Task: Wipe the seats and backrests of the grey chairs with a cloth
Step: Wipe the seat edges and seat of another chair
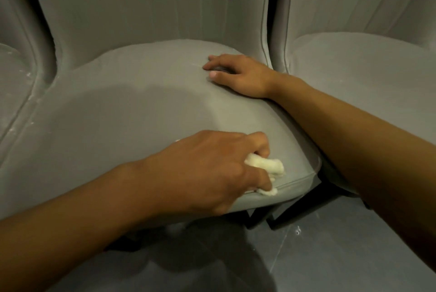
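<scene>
The left grip (212, 169) clenches the cloth (274, 166) against the seat (141, 102) front edge for wiping; the right grip (238, 74) (released, fingers laid on the seat) rests further back, likely bracing.

matt grey velvety chair seat (132, 107), fluffy white cloth (271, 166), glossy floor (330, 256)

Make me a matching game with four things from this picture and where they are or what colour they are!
Things:
1 cloth
2 right hand
3 floor
4 chair leg

Matches:
A black, under the seat
B resting on the seat near the backrest
C white, held by the left hand
D dark grey, lowest of all

Pairs: 1-C, 2-B, 3-D, 4-A
</scene>
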{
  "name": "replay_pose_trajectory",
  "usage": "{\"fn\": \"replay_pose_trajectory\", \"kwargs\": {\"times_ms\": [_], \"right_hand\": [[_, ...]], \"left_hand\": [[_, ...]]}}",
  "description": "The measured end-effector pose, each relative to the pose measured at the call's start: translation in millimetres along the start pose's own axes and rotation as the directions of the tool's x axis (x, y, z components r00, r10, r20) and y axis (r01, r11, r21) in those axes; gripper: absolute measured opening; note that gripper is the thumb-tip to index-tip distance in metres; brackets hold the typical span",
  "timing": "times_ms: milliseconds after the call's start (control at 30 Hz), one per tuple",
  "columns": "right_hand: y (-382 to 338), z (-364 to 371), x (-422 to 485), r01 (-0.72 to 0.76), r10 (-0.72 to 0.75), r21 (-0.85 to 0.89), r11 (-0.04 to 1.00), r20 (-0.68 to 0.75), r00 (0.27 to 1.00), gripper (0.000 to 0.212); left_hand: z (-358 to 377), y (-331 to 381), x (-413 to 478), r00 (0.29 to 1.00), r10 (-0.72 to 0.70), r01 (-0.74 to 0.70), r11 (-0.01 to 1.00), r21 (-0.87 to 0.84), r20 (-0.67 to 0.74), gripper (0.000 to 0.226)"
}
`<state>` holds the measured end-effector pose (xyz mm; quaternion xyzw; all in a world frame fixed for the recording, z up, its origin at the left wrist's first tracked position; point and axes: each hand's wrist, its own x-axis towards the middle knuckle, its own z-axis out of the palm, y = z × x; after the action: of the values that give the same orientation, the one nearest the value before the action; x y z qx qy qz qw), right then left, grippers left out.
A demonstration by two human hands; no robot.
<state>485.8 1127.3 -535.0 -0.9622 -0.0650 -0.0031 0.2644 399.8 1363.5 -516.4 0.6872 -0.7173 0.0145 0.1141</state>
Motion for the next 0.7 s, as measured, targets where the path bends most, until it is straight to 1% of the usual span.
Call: {"fn": "replay_pose_trajectory", "kwargs": {"times_ms": [100,200,333,467,567,700], "right_hand": [[0.3,0.2,0.5,0.002,-0.002,0.007,1.0,0.002,1.0,0.052],[0.8,0.3,0.3,0.001,-0.001,0.009,1.0,0.008,1.0,0.049],[1.1,0.6,-0.3,0.005,-0.005,0.031,0.999,-0.005,1.0,0.045],[0.6,0.1,0.6,-0.002,0.002,-0.012,1.0,-0.001,1.0,0.048],[-3.8,-1.1,-0.6,-0.013,0.013,-0.024,1.0,-0.003,1.0,0.056],[-9.1,-1.0,-3.5,-0.01,0.009,-0.078,0.997,-0.001,1.0,0.058]], "left_hand": [[-4.7,-6.6,-20.2,1.0,0.01,-0.01,1.0,0.005,0.006,0.026],[-9.7,-11.3,-42.9,1.0,-0.007,0.007,1.0,-0.017,0.002,0.023],[-17.9,-12.8,-70.4,0.998,-0.056,0.056,0.997,-0.055,0.0,0.026],[-25.1,-15.0,-93.7,0.994,-0.106,0.106,0.993,-0.041,0.008,0.027],[-31.7,-16.1,-116.3,0.99,-0.143,0.143,0.989,-0.032,0.016,0.033],[-44.9,-21.1,-164.8,0.978,-0.21,0.21,0.978,-0.004,-0.002,0.034]]}}
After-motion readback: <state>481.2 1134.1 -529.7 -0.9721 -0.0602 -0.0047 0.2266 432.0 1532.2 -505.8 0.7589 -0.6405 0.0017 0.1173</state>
